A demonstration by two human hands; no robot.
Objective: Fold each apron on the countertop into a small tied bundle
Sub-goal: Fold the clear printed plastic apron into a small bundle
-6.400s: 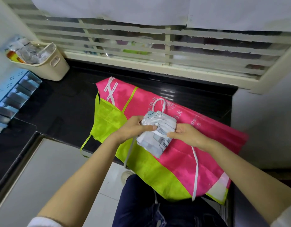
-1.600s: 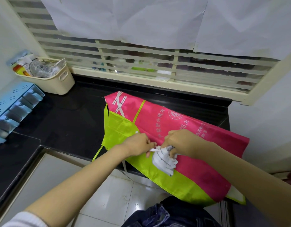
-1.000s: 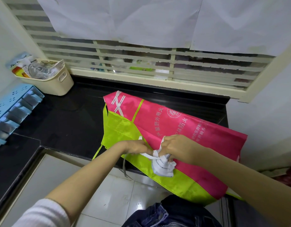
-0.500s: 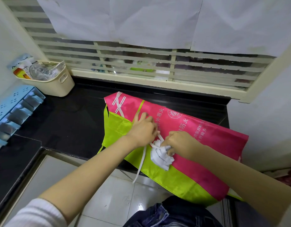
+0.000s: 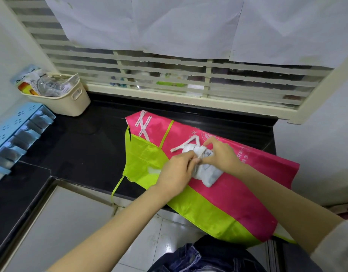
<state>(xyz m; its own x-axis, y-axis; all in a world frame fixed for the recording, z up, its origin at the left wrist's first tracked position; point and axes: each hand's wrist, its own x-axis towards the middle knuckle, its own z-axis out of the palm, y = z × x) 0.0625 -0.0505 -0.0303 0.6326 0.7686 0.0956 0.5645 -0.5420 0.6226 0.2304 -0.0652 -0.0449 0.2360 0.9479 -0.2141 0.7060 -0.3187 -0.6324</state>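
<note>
Left hand (image 5: 178, 169) and right hand (image 5: 221, 154) both pinch the white fabric tie strap (image 5: 188, 143) round the small rolled white apron bundle (image 5: 207, 172) atop the flat pink-and-lime apron (image 5: 238, 193); any slack and the knot could slip, springing the roll open.

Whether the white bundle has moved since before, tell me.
Yes: the white bundle moved toward the window, from beside the green band toward the print on the pink apron.
</note>
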